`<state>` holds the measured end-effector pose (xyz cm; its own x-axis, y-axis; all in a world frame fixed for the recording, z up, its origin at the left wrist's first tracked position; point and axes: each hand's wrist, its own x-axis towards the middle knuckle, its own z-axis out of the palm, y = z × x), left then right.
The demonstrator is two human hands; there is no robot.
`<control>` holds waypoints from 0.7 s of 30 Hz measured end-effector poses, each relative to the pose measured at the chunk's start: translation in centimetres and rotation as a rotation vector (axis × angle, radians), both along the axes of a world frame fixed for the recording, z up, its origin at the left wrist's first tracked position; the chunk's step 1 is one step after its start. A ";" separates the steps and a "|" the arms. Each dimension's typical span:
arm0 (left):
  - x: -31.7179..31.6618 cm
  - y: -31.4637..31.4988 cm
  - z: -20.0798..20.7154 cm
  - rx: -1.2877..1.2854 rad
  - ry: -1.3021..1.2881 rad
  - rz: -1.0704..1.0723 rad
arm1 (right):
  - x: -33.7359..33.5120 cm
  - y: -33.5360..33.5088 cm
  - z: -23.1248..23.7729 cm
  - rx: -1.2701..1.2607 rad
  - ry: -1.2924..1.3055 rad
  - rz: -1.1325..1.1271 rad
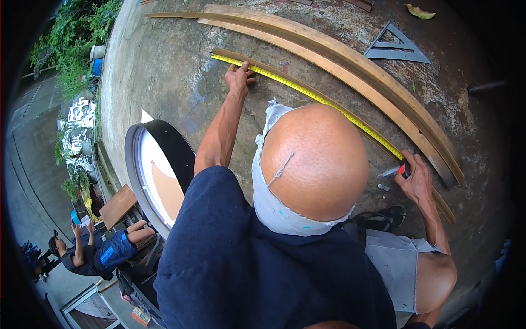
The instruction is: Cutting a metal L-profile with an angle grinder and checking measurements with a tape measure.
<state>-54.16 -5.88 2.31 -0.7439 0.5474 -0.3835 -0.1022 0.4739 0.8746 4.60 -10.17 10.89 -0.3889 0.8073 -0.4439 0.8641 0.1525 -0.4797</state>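
Note:
A yellow tape measure blade (298, 86) is drawn out along a thin wooden strip (444, 207) lying on the concrete. Near the blade's far left end, my left hand (238, 79) is closed over it, fingers pressed against blade and strip. My right hand (417, 178) grips the red and black tape measure case (404, 170) at the right end. Beside that hand is a slim, pale, pointed object (388, 172), its kind unclear. My bent knee (318, 156) rises between the hands, hiding part of the strip.
Longer wooden boards (329, 55) lie beyond the strip. A blue-grey triangular speed square (397, 46) and a yellowish leaf (421, 11) are farther off. A round dark-rimmed panel (159, 172) stands at my left. Another person (104, 249) is behind it, hands raised.

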 end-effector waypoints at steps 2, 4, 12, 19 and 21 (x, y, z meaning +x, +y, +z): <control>-0.1 0.0 -0.1 -0.005 -0.001 -0.019 | 0.3 -0.1 -0.4 0.005 0.008 -0.001; 0.0 0.2 -0.3 -0.012 0.005 -0.033 | 0.3 -0.1 -0.5 0.012 0.014 -0.003; -0.1 0.4 -0.3 0.035 -0.016 -0.033 | -0.6 0.0 -0.5 -0.060 0.056 -0.017; 0.9 0.5 -1.8 0.013 0.080 0.047 | 0.1 -0.2 -0.3 -0.029 0.008 -0.005; -3.6 -1.0 -2.3 -0.044 0.428 0.029 | -0.8 0.9 -0.6 -0.012 0.025 0.044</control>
